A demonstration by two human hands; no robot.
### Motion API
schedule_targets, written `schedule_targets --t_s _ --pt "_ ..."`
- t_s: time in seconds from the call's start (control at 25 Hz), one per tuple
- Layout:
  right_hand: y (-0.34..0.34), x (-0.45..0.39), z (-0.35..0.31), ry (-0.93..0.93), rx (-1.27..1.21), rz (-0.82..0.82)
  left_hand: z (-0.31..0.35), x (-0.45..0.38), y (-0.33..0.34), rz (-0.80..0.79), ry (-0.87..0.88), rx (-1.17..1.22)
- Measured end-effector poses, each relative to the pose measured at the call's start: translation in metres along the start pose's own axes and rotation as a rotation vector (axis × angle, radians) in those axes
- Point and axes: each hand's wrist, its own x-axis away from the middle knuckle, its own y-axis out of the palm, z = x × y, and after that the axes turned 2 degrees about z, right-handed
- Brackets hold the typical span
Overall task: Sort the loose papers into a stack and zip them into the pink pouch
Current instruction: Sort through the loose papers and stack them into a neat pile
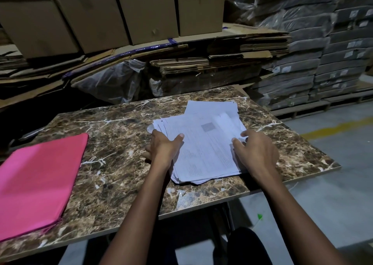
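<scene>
A loose pile of white printed papers (203,143) lies on the right half of the brown marble table (113,143), its sheets fanned and uneven. My left hand (164,146) grips the pile's left edge, thumb on top and fingers underneath. My right hand (257,151) rests on the pile's right edge, fingertips pinching a curled sheet. The pink pouch (38,182) lies flat at the table's left, apart from both hands; its zipper is not visible.
Cardboard boxes (96,18) and flattened cartons (222,60) are stacked behind the table. Wrapped dark bundles (323,52) rise at the right on a pallet. Grey floor with a yellow line (335,127) lies to the right. The table's front edge is near my body.
</scene>
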Motion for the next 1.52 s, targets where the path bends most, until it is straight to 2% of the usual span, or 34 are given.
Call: schedule_targets --t_s 0.12,0.24,0.4,0.52,0.68,0.8,1.08,1.36,1.52 --pt "0.011 -0.025 -0.005 0.001 0.058 -0.116 0.004 -0.012 0.006 0.018 -0.105 0.113" --pt "0.021 -0.044 -0.014 0.055 0.057 -0.257 -0.021 -0.058 0.024 0.039 -0.162 0.295" --pt "0.031 -0.056 -0.025 0.118 0.007 -0.287 0.008 -0.027 -0.003 0.005 -0.183 0.406" --pt "0.038 -0.055 -0.026 0.123 -0.006 -0.296 0.004 -0.031 -0.004 -0.083 -0.191 0.469" --pt "0.041 -0.051 -0.025 0.103 -0.032 -0.247 -0.002 -0.031 -0.005 -0.118 -0.110 0.412" --pt "0.031 -0.062 -0.023 0.126 -0.152 -0.280 -0.013 -0.030 -0.006 -0.122 -0.068 0.378" --pt "0.042 -0.107 -0.028 0.389 -0.456 -0.209 -0.024 -0.027 -0.006 -0.078 0.011 0.373" --pt "0.057 -0.112 -0.023 0.319 -0.530 -0.124 -0.028 -0.020 -0.021 -0.014 0.054 0.321" --pt "0.064 -0.113 -0.019 0.335 -0.590 -0.213 -0.024 -0.016 -0.026 -0.002 0.072 0.279"
